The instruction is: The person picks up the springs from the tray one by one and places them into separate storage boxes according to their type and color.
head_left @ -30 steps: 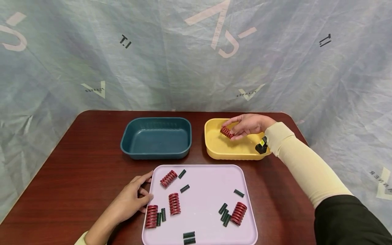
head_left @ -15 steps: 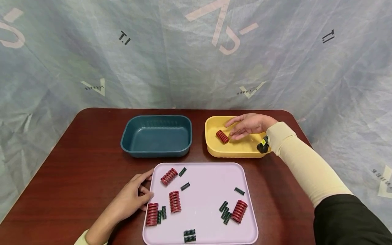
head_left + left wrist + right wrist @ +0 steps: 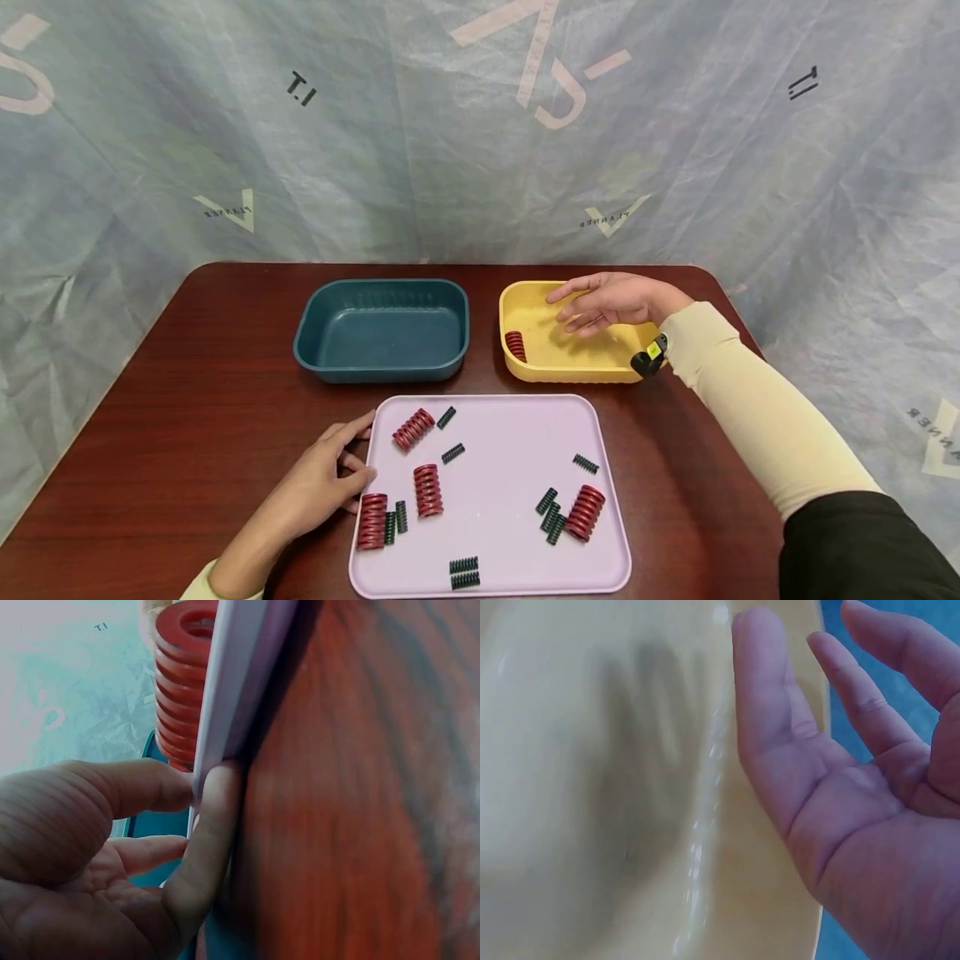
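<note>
Crinkled plastic sheeting hangs behind the dark red table [image 3: 187,400] I'm working at. Red spring [image 3: 515,345] lies inside the yellow tub [image 3: 577,371], against its left wall, free of any grip. My right hand [image 3: 611,300] hovers over that tub, fingers spread and relaxed, holding nothing; the right wrist view shows the open palm [image 3: 855,825] above the yellow wall. Spring and hand are apart, spring to the left of the fingertips.

Teal tub [image 3: 382,329] sits just left of the yellow one, nothing visible in it. Nearer me is the pink tray [image 3: 495,500] with four bigger red springs and a scatter of small dark green ones. My left hand [image 3: 318,492] rests on the table at the tray's left edge, fingers loosely bent, thumb and fingertips touching the rim; the left wrist view shows a finger [image 3: 206,825] pressed against the tray edge, with a red spring [image 3: 180,682] right behind it. Nothing pinched there.
</note>
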Demonstrator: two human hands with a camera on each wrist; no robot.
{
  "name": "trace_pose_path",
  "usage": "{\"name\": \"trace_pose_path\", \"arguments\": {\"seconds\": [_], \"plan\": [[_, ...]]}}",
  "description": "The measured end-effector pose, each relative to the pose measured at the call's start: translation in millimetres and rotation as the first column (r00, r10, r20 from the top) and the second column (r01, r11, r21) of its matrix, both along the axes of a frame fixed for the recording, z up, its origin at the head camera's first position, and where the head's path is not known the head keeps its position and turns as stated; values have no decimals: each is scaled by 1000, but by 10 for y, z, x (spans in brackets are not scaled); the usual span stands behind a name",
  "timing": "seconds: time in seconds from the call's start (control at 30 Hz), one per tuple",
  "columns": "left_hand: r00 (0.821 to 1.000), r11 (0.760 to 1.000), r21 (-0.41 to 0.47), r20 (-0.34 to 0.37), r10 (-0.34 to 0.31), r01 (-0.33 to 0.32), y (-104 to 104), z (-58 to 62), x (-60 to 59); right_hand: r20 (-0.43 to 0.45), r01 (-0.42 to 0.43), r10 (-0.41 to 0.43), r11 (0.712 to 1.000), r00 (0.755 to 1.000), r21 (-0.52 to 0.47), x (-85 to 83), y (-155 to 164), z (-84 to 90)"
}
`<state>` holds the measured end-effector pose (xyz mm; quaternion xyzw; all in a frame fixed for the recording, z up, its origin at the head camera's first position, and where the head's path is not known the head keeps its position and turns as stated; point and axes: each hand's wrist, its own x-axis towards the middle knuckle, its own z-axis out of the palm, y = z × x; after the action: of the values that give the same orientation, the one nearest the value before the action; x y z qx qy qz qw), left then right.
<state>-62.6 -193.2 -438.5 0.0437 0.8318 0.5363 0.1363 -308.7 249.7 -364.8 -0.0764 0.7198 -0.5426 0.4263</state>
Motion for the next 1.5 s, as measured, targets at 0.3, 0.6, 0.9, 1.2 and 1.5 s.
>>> {"name": "trace_pose_path", "arguments": {"seconds": [0.3, 0.6, 0.9, 1.2, 1.5], "plan": [[1000, 1000, 4, 5, 5, -5, 5, 9, 0, -86, -35, 29, 997, 996, -68, 216, -17, 97], [999, 1000, 6, 38, 14, -14, 1, 0, 25, -147, -108, 87, 984, 985, -141, 456, -122, 161], [999, 1000, -7, 49, 20, -19, 8, 6, 27, -178, -181, 146, 963, 973, -199, 679, -319, 140], [997, 999, -24, 60, 41, -40, 23, 6, 30, -166, -202, 165, 949, 972, -244, 914, -724, 62], [998, 999, -9, 57, 35, -35, 29, -2, 28, -158, -247, 208, 925, 965, -290, 1054, -1048, -108]]}}
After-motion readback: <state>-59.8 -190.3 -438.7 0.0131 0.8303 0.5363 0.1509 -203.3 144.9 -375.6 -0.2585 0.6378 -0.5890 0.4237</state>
